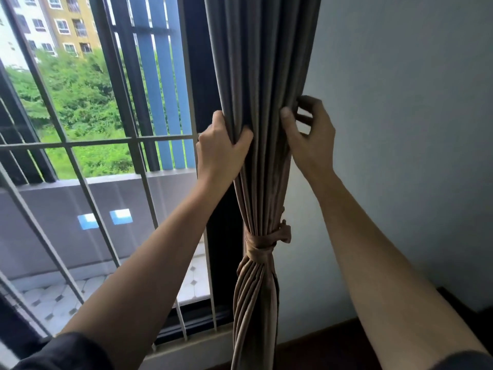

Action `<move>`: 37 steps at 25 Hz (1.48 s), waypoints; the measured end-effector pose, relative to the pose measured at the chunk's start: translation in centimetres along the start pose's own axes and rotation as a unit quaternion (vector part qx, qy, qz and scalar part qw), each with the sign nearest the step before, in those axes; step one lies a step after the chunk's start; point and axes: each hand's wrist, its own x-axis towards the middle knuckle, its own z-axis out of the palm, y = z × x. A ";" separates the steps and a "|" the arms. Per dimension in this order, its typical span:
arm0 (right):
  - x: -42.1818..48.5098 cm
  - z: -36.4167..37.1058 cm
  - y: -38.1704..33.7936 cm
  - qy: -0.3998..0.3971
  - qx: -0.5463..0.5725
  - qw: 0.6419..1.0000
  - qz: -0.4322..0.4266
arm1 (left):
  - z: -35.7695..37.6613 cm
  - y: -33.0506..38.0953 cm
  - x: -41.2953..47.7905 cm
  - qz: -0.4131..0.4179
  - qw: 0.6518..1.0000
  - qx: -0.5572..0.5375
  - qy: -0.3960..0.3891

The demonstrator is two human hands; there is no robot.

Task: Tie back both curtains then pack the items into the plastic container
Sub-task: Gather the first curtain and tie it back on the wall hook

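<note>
Bare forearms reach up from dark sleeves, seen from my head camera. My left hand (221, 148) grips the left edge of the gathered curtain (261, 62). My right hand (306, 137) pinches its right edge. Both hold above the knotted tie-back (260, 247), beside the wall (400, 129). This curtain looks tied, so I judge I am neatening its folds. Next I must let go and find the plastic container, which is out of view.

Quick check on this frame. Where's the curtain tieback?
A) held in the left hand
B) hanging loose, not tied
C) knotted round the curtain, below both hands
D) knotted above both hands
C: the tieback is knotted round the gathered curtain, lower than the left hand and right hand, which both grip the folds higher up.
</note>
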 end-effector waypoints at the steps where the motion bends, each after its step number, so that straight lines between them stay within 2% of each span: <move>1: 0.3 0.2 -0.6 -0.004 -0.035 0.999 -0.033 | 0.0 0.6 0.5 0.011 1.000 0.007 0.006; 4: 0.6 0.5 -1.3 -0.032 -0.127 0.990 -0.056 | -0.1 1.2 1.2 0.039 0.998 0.048 0.015; 7: 1.0 -0.4 -0.8 0.050 -0.189 0.980 -0.031 | -1.3 -0.1 2.2 0.000 0.995 0.078 0.063; 9: 0.7 -0.8 -0.7 0.048 -0.208 0.976 -0.043 | -1.4 -0.7 2.1 0.030 0.995 0.058 0.070; 11: -0.9 -0.8 -0.5 -0.024 -0.165 0.984 -0.069 | -0.8 -1.1 0.1 0.104 0.994 -0.016 0.018; 13: -4.5 -1.3 0.9 -0.023 -0.102 0.993 -0.048 | 0.0 -3.2 -3.8 0.129 0.988 -0.074 -0.032; 15: -10.3 -2.0 4.3 0.043 -0.091 0.994 0.042 | 0.9 -7.5 -8.8 0.085 0.989 -0.092 -0.073; 17: -17.4 -2.1 8.1 0.034 -0.157 0.973 0.167 | 1.9 -12.3 -13.9 0.001 0.988 -0.037 -0.152; 19: -23.9 -1.3 11.6 -0.068 -0.212 0.937 0.268 | 3.7 -16.4 -18.3 -0.096 0.949 0.052 -0.297; 21: -27.8 -0.3 13.7 -0.187 -0.216 0.889 0.358 | 5.7 -19.4 -21.3 -0.136 0.892 0.120 -0.415; 22: -28.8 0.2 14.4 -0.220 -0.211 0.874 0.378 | 6.6 -20.6 -22.1 -0.150 0.868 0.134 -0.454; 24: -29.2 0.9 15.5 -0.230 -0.202 0.873 0.380 | 8.0 -22.1 -23.0 -0.182 0.842 0.122 -0.493; 26: -29.1 1.7 16.0 -0.222 -0.222 0.875 0.367 | 9.0 -23.0 -23.6 -0.179 0.839 0.120 -0.499; 30: -29.8 3.3 17.1 -0.234 -0.258 0.879 0.326 | 10.8 -24.0 -25.0 -0.178 0.856 0.108 -0.473; 35: -30.7 0.7 18.1 -0.189 -0.274 0.886 0.324 | 9.0 -23.8 -26.6 -0.112 0.867 0.106 -0.473; 37: -31.3 0.5 17.7 -0.219 -0.256 0.888 0.313 | 8.8 -23.8 -26.8 -0.107 0.875 0.116 -0.458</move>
